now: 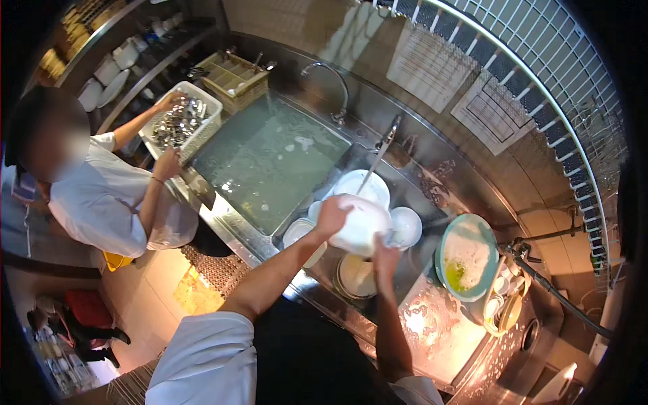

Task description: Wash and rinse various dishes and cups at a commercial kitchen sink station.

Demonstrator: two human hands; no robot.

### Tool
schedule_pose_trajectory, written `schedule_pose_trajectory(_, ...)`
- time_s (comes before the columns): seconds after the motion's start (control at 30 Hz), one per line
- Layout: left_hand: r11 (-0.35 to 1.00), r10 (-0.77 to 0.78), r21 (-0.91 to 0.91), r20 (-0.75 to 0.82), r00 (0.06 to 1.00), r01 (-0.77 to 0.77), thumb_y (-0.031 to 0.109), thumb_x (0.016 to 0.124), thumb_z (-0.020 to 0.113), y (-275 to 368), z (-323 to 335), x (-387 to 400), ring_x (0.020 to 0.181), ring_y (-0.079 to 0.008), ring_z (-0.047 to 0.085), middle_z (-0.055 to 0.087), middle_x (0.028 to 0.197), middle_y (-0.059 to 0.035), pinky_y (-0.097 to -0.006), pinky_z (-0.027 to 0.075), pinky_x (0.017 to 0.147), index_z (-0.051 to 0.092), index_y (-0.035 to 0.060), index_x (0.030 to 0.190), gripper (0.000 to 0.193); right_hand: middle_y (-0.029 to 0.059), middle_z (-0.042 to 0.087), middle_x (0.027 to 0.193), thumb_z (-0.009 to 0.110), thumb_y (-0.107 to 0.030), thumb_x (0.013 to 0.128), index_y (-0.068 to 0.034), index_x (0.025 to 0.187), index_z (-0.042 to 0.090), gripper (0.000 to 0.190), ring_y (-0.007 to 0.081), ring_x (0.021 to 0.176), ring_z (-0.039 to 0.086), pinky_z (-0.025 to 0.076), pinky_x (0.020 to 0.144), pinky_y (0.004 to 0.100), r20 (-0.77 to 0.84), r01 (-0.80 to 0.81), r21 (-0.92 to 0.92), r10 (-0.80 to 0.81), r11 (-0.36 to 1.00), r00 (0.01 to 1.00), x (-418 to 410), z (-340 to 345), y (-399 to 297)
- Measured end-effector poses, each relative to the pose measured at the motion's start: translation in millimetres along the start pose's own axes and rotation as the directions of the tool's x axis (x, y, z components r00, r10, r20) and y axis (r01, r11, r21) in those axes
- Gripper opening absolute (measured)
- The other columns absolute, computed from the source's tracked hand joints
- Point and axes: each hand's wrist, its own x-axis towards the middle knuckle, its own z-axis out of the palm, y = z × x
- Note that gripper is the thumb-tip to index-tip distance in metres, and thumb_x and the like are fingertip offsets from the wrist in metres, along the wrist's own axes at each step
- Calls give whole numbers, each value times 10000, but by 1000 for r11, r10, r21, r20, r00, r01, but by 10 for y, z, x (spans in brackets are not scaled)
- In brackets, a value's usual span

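Observation:
Both my hands hold a white dish (362,225) over the right sink basin. My left hand (334,217) grips its left edge, and my right hand (385,250) is at its lower right edge. Water runs from the faucet (390,132) onto a white plate (372,185) just behind it. A white bowl (406,228) lies to the right in the basin, and stacked white dishes (297,232) stand to the left. Below my hands is a round stack of dishes (357,273). The lower part of the held dish is blurred.
A co-worker (116,187) at the left holds a white basket (217,109) of cutlery beside the water-filled basin (273,157). On the right counter stand a teal basin (440,253) of suds and a container of cups and dishes (501,324). A white wire rack (562,126) hangs at upper right.

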Motion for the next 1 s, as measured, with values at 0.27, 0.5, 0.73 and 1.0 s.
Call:
schedule_pose_trajectory(0.27,884,-406,-213,91,909,416,222,956,620,-270,407,-436,943,-253,694,685,1098,-187,-388,554,775,618,-19,1220,358,134,621,1297,455,-368,1067,-4,1413,460,502,270,1168,609,493,986,362,315,-342,768,145,542,938,331,518,399)
schedule_pose_trajectory(0.5,894,370,49,477,797,-445,196,901,662,-1323,277,-130,938,-289,685,687,1041,-152,-423,549,816,618,28,1186,333,144,629,1094,612,60,822,-81,1375,424,602,309,884,670,586,652,435,-129,-238,800,545,551,829,861,928,939)
schedule_pose_trajectory(0.73,382,15,741,592,806,-552,125,847,617,-1493,-154,-558,1061,-251,627,664,970,-78,-395,524,855,747,84,908,149,78,634,811,682,-51,830,-26,1087,573,280,228,647,657,557,532,343,-256,-36,50,48,998,966,1324,-557,518)
schedule_pose_trajectory(1.0,443,-539,887,377,753,-128,226,853,633,-1815,-391,-243,1114,-255,641,695,1093,-140,-470,564,863,760,66,885,206,206,679,1081,607,-302,887,-13,1207,620,432,343,836,670,520,736,488,-307,-282,-841,22,461,952,1404,-2913,2453)
